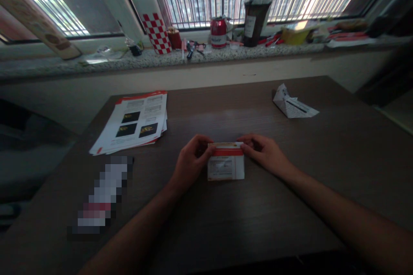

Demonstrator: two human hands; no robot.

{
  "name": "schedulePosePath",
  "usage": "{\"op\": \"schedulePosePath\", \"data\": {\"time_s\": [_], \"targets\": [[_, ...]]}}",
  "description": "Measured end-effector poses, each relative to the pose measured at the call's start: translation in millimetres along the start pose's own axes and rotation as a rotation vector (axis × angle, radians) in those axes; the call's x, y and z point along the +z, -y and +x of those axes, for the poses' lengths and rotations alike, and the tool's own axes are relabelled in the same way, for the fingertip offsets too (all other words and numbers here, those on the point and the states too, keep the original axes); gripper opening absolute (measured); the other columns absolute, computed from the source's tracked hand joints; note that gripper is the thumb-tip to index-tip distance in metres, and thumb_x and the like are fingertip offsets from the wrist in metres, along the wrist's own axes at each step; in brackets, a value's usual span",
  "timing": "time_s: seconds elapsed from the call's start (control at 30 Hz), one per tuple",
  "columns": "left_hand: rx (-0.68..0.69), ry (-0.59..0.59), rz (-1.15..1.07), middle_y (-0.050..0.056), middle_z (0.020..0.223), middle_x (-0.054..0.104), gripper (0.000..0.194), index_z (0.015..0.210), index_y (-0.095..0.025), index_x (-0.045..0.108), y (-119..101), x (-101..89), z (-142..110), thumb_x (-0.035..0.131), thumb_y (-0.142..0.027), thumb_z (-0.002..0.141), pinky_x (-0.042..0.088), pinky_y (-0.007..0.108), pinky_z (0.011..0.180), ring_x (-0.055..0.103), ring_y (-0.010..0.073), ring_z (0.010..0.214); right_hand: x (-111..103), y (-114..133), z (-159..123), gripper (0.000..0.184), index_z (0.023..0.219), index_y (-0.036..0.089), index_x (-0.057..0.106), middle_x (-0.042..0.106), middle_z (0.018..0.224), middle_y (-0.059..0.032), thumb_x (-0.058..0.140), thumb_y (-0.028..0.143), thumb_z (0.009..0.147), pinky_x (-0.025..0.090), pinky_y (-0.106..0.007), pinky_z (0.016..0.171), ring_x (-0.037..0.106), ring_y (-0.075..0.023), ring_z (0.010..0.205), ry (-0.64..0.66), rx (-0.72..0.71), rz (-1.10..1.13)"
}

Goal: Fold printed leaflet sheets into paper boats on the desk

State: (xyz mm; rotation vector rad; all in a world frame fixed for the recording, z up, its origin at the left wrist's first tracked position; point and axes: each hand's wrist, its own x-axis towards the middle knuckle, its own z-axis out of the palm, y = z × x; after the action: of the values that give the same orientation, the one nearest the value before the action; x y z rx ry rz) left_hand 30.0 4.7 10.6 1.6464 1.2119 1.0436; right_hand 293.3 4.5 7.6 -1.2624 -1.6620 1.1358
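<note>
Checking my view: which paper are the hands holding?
The red-banded folded paper, held by left hand and right hand; the sheet stack and pointed paper shape lie apart, untouched.

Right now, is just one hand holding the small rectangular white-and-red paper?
No: the left hand and right hand both hold the paper.

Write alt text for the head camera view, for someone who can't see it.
A person's left hand and right hand hold a folded printed sheet by its upper corners at a brown table. Beyond lie a paper stack, left, and folded paper, right.
</note>
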Motion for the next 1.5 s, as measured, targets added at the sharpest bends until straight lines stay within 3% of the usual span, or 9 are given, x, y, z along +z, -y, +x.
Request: {"op": "schedulePosePath", "data": {"time_s": [0.17, 0.3, 0.53, 0.97, 1.23, 1.5], "targets": [[0.0, -0.048, 0.006, 0.001, 0.088, 0.068, 0.018, 0.099, -0.02, 0.066, -2.4, 2.0, -0.1, 0.071, -0.037, 0.095, 0.052, 0.026, 0.067, 0.065, 0.0162, 0.076, 1.4, -3.5, 0.9, 0.035, 0.116, 0.022, 0.073, 0.077, 0.089, -0.0053, 0.072, 0.047, 0.092, 0.058, -0.032, 0.06, 0.069, -0.0169, 0.067, 0.062, 0.079, 0.076], [-0.012, -0.038, -0.028, 0.0, 0.086, 0.069, 0.02, 0.102, -0.02, 0.067, -4.5, 1.4, -0.2, 0.073, -0.037, 0.094, 0.053, 0.026, 0.067, 0.067, 0.0159, 0.076, 2.5, -4.6, 2.2, 0.028, 0.105, 0.021, 0.071, 0.073, 0.079, -0.0025, 0.073, 0.045, 0.091, 0.055, -0.029, 0.056, 0.066, -0.0149, 0.061, 0.025, 0.083, 0.108], [-0.098, -0.013, -0.072, 0.004, 0.094, 0.075, 0.024, 0.098, -0.018, 0.07, -3.3, -3.1, 1.2, 0.072, -0.042, 0.094, 0.06, 0.031, 0.077, 0.073, 0.0198, 0.087, 3.9, -1.4, 1.5, 0.032, 0.104, 0.02, 0.071, 0.072, 0.079, -0.0029, 0.073, 0.049, 0.091, 0.056, -0.03, 0.059, 0.066, -0.0158, 0.063, -0.012, 0.043, 0.108], [-0.126, 0.012, -0.163, 0.003, 0.087, 0.074, 0.027, 0.086, -0.02, 0.063, 1.1, -2.4, 1.3, 0.072, -0.044, 0.094, 0.058, 0.029, 0.074, 0.071, 0.0184, 0.082, -0.1, -3.7, 3.3, 0.031, 0.104, 0.02, 0.072, 0.074, 0.083, -0.0035, 0.071, 0.049, 0.093, 0.059, -0.031, 0.06, 0.069, -0.0163, 0.065, 0.026, 0.026, 0.069], [-0.08, -0.048, 0.017, 0.002, 0.082, 0.071, 0.025, 0.084, -0.02, 0.065, 2.3, -3.0, 2.4, 0.071, -0.041, 0.096, 0.055, 0.027, 0.066, 0.069, 0.0181, 0.077, 4.9, -4.2, -0.3, 0.024, 0.101, 0.021, 0.07, 0.072, 0.078, -0.0016, 0.07, 0.045, 0.095, 0.057, -0.029, 0.059, 0.068, -0.0145, 0.063, 0.043, 0.019, 0.093], [-0.099, -0.041, -0.032, 0.002, 0.083, 0.074, 0.023, 0.086, -0.021, 0.068, -2.0, -2.4, 1.0, 0.072, -0.042, 0.094, 0.056, 0.028, 0.063, 0.069, 0.0185, 0.074, 4.1, -9.9, -0.9, 0.026, 0.099, 0.021, 0.068, 0.072, 0.081, -0.0019, 0.07, 0.046, 0.096, 0.056, -0.029, 0.06, 0.068, -0.0153, 0.067, 0.089, 0.008, 0.062]]}}
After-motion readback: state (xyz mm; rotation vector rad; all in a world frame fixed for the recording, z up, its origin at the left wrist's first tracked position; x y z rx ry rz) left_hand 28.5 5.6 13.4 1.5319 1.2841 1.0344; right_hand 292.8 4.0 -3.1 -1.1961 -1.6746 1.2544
